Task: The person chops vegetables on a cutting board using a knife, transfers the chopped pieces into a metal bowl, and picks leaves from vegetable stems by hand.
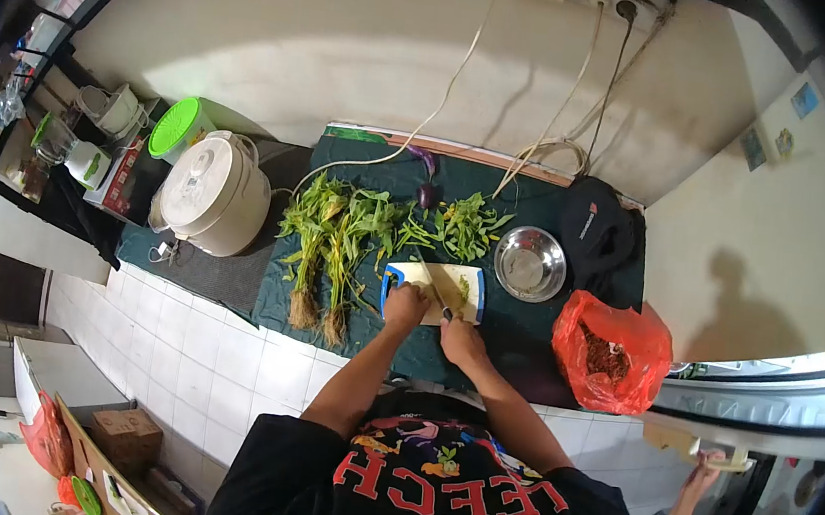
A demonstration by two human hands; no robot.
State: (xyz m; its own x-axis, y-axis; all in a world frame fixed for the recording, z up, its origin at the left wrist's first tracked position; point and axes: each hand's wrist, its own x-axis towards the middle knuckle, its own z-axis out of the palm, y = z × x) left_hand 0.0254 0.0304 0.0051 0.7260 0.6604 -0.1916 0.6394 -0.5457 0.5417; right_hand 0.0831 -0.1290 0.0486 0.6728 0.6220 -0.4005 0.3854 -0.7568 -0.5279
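A white cutting board [470, 309] with a blue edge lies near the front of the table. My right hand [464, 343] is closed around the handle of a kitchen knife [435, 285], its blade slanting across the board. At the board's left side my left hand [406, 304] is closed, fingers curled down, with a bit of leafy greens [391, 279] showing beside it; most of what it grips is hidden. Chopped green pieces [465, 288] lie right of the blade. Behind the board is a pile of picked leaves [471, 226], and to the left are rooted bunches of greens [339, 240].
A steel bowl [530, 264] stands right of the board, near a black cap [596, 232] and a red plastic bag [613, 354]. A purple eggplant [426, 194] lies behind. A rice cooker [213, 191] stands left. Another person's hand [707, 465] is at the lower right.
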